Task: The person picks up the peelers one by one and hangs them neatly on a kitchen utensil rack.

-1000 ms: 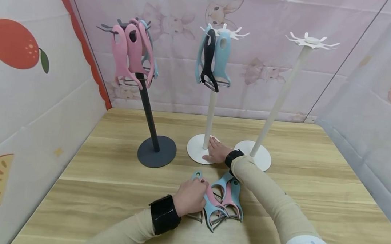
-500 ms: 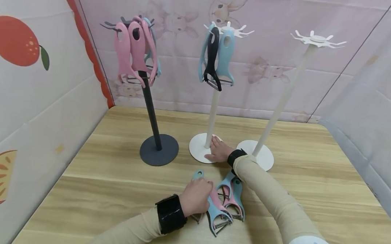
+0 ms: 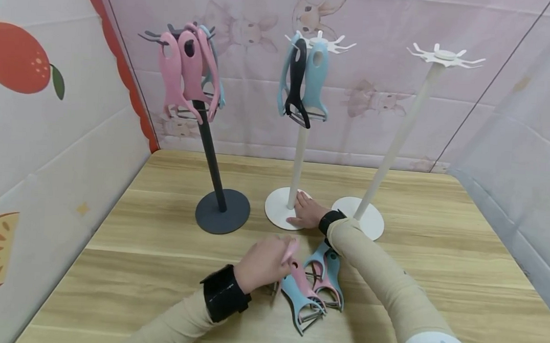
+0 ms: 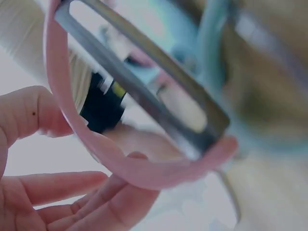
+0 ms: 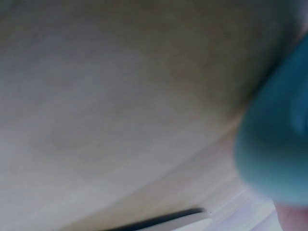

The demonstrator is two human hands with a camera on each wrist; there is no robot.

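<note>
My left hand [image 3: 262,260] grips a pink peeler [image 4: 139,171] just over the pile; its handle shows at the fingers in the head view. In the left wrist view, thumb and fingers lie about the peeler's curved frame, its metal blade facing up. Beside this hand lie several peelers, among them a light blue peeler [image 3: 297,292] and another pink one partly under it. My right hand [image 3: 307,212] rests with straight fingers on the round base [image 3: 276,215] of the middle white stand. A blurred teal handle [image 5: 276,144] fills the right side of the right wrist view.
Left of the middle stand, a dark grey stand [image 3: 213,161] carries pink and blue peelers on its hooks. Two blue peelers and a black peeler [image 3: 297,80] hang from the middle stand. At right, another white stand [image 3: 398,138] has bare hooks; my right forearm crosses before its base.
My left hand has risen slightly and shifted left, bringing a pink peeler up from the pile. The right hand stays on the middle stand's base.
</note>
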